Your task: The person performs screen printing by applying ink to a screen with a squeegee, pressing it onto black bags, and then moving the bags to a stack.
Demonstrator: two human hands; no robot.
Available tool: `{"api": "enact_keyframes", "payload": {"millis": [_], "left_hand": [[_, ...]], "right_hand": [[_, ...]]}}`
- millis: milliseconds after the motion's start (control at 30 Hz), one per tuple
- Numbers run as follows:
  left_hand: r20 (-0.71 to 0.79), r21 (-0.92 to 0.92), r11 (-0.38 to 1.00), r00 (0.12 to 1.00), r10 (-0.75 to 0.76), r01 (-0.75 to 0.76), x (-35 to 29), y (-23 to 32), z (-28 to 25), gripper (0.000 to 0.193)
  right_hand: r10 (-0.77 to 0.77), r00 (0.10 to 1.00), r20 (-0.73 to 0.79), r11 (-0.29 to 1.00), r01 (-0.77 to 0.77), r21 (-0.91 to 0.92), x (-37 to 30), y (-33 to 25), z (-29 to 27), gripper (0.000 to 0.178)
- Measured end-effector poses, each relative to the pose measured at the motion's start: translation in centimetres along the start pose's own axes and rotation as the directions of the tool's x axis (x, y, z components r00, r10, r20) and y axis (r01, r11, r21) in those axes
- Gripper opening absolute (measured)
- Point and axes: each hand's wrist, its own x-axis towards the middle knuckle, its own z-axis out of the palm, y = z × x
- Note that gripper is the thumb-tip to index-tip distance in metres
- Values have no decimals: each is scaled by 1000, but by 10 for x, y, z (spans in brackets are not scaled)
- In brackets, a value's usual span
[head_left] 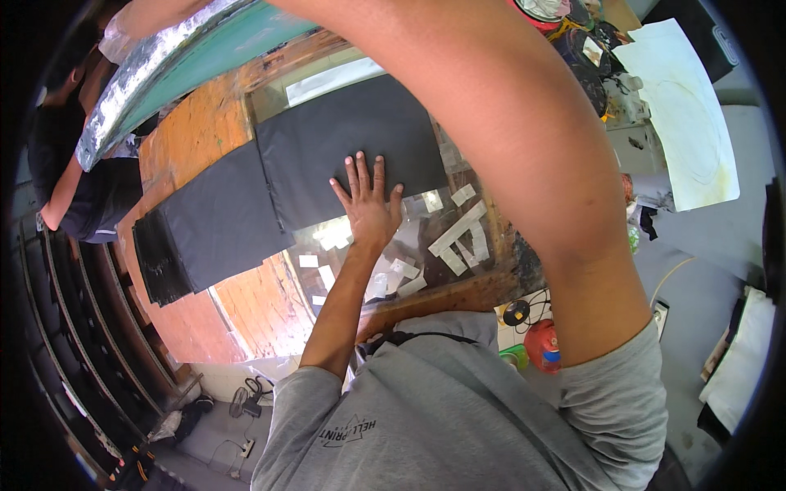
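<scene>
My left hand (370, 204) lies flat with its fingers spread on a black fabric piece (344, 139). This piece covers much of a glass-topped part of the table. A second black piece (225, 217) adjoins it on the left. My right arm reaches up and across, its forearm passing out at the top edge. At the upper left, my right hand (135, 29) shows in part, closed at the edge of a tilted screen-printing frame (205, 69) with silvery edges and a teal face. Its fingertips are hard to make out.
Pale tape scraps (458, 237) dot the glass near my left hand. Another person (98, 196) in dark clothes stands at the far left, beside a dark slatted rack (90, 303). Cluttered containers (594, 53) and a white sheet (688, 114) occupy the right. A red object (542, 345) sits below the table.
</scene>
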Motion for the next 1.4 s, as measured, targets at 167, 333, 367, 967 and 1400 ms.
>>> {"api": "enact_keyframes", "payload": {"millis": [167, 333, 367, 967, 1400], "left_hand": [[-8, -16, 1000, 1000, 13, -13, -10, 2, 0, 67], [-3, -9, 1000, 1000, 16, -16, -10, 3, -1, 69], [-3, -8, 1000, 1000, 15, -15, -10, 3, -1, 69], [-79, -432, 898, 989, -126, 79, -16, 3, -71, 56], [676, -682, -680, 587, -445, 270, -98, -13, -101, 89]], "right_hand": [[-6, 1000, 15, 1000, 6, 0, 3, -1, 2, 47], [-8, 1000, 27, 1000, 8, 1, 7, -1, 3, 46], [-8, 999, 32, 1000, 8, 0, 8, -1, 4, 45], [26, 989, 145, 964, -63, 257, 5, 18, 34, 40], [-10, 999, 34, 996, 13, -83, -227, 1, 264, 69]]}}
